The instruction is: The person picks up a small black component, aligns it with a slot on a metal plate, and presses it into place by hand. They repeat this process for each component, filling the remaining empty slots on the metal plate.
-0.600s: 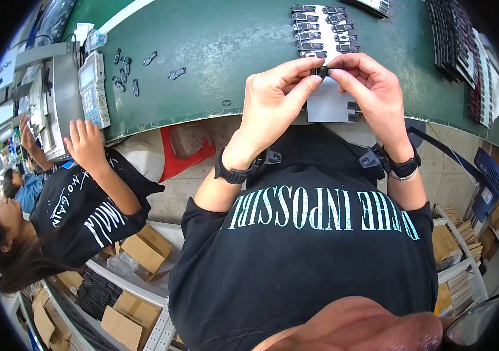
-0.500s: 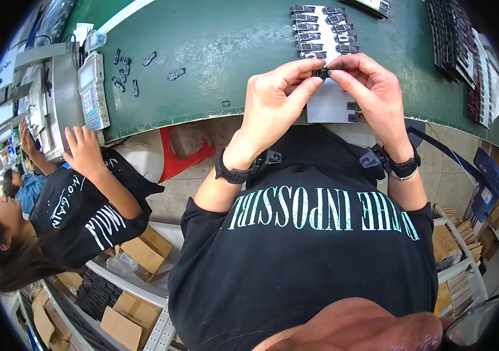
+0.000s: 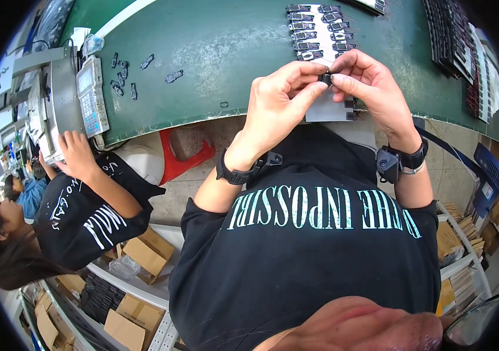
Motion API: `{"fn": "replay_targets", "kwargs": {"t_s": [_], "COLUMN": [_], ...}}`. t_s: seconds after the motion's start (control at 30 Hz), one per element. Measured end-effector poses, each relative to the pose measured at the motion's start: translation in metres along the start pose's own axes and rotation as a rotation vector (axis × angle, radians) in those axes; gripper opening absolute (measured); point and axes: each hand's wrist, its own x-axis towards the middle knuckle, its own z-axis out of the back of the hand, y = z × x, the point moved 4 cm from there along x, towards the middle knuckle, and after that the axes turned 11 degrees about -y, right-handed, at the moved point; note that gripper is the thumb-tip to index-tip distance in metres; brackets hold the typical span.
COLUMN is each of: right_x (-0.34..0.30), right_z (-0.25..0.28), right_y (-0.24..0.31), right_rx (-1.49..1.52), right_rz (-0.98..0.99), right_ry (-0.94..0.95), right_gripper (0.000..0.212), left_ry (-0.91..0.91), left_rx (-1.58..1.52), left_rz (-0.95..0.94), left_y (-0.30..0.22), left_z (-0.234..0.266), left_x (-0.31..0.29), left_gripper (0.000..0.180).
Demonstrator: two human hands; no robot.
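Between the fingertips of both hands is a small black plastic part [image 3: 325, 77], held just above the near edge of the green table. My left hand [image 3: 278, 96] pinches it from the left with thumb and forefinger. From the right, my right hand [image 3: 375, 88] grips it with thumb and fingers, covering much of it. Just beyond my hands lies a white strip [image 3: 323, 40] carrying two columns of small black modules [image 3: 305, 36] with thin wires. A light grey sheet [image 3: 322, 109] shows below my hands, with a couple of black pieces [image 3: 350, 116] at its right side.
Loose black modules [image 3: 174, 76] lie scattered on the table's left, with a small black ring [image 3: 224, 105] near its edge. Beside them stands a keypad device [image 3: 91, 99]. A co-worker's hand [image 3: 77, 153] is at the left. Stacked dark panels [image 3: 448, 38] occupy the right.
My right hand has shifted its fingers and turned at the wrist around the black part, which sits slightly lower. The co-worker's hand has moved lower at the left.
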Motion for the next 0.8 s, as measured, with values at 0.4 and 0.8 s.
{"fn": "replay_targets", "kwargs": {"t_s": [0.4, 0.8], "right_x": [-0.016, -0.053], "right_z": [-0.014, -0.005], "right_y": [-0.006, -0.005], "right_rx": [-0.257, -0.449], "right_rz": [0.251, 0.254], "right_ry": [-0.13, -0.263], "right_gripper": [0.015, 0.02], "left_ry": [-0.026, -0.002], "left_rx": [-0.116, 0.172], "left_rz": [0.083, -0.135], "left_y": [0.007, -0.001], "left_z": [-0.009, -0.021], "left_x": [-0.007, -0.036], "left_gripper": [0.021, 0.021]}}
